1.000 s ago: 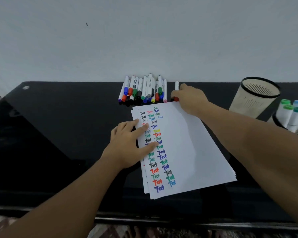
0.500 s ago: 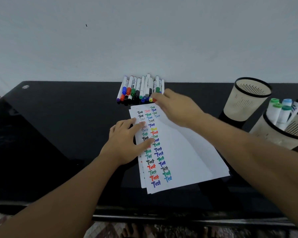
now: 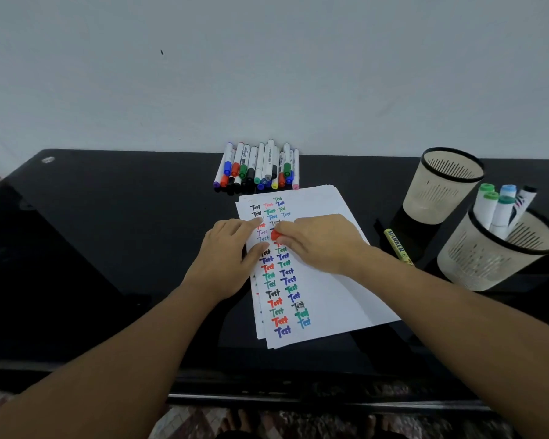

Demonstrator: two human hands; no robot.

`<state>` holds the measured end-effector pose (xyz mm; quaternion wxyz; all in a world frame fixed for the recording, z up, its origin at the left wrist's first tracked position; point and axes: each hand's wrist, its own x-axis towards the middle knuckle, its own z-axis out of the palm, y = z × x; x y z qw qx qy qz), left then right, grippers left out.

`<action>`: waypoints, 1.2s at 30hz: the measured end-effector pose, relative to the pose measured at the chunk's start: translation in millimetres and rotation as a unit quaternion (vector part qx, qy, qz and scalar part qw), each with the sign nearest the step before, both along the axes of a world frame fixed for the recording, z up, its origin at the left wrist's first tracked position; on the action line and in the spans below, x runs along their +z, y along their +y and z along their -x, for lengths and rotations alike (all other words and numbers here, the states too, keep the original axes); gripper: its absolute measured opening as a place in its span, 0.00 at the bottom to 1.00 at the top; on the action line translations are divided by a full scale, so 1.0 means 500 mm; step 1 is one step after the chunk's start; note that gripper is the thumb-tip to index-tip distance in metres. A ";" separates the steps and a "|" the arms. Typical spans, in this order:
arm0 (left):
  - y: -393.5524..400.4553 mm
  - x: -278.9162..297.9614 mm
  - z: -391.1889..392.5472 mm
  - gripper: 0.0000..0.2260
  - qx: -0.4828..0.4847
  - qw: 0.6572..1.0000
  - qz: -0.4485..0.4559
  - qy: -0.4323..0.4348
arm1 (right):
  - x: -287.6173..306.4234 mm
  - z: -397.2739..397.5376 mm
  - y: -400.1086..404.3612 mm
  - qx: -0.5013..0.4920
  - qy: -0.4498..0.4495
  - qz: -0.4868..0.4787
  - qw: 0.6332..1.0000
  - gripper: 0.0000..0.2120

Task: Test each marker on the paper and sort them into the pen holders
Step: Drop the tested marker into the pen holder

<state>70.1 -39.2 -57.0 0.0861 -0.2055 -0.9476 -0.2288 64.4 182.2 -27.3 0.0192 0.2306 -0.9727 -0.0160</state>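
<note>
Much of the sorting was done, by the look of it: the paper [image 3: 324, 280], a loose stack of white sheets in the middle of the frame, already carried two columns of "Test" scrawls in many colours, and several capped markers stood in the nearer pen holder [image 3: 488, 264] at the right edge. The farther holder [image 3: 438, 191], a pale slotted plastic cup with a black rim, looked empty. A good deal remained, though. A row of slim white markers [image 3: 257, 166] with coloured caps lay untested against the wall, upper centre.

The left hand [image 3: 225, 258] lay flat, fingers spread, pressing the sheets down. The right hand [image 3: 320, 242] pinched a red-capped marker [image 3: 275, 235] over the paper. A yellow marker [image 3: 396, 245] rested on the glossy black bench [image 3: 108, 232] just beside the sheets.
</note>
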 end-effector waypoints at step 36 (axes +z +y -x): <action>-0.014 -0.021 0.019 0.20 -0.085 0.994 0.065 -0.002 | 0.010 0.005 0.034 -0.175 -0.094 0.520 0.831 0.07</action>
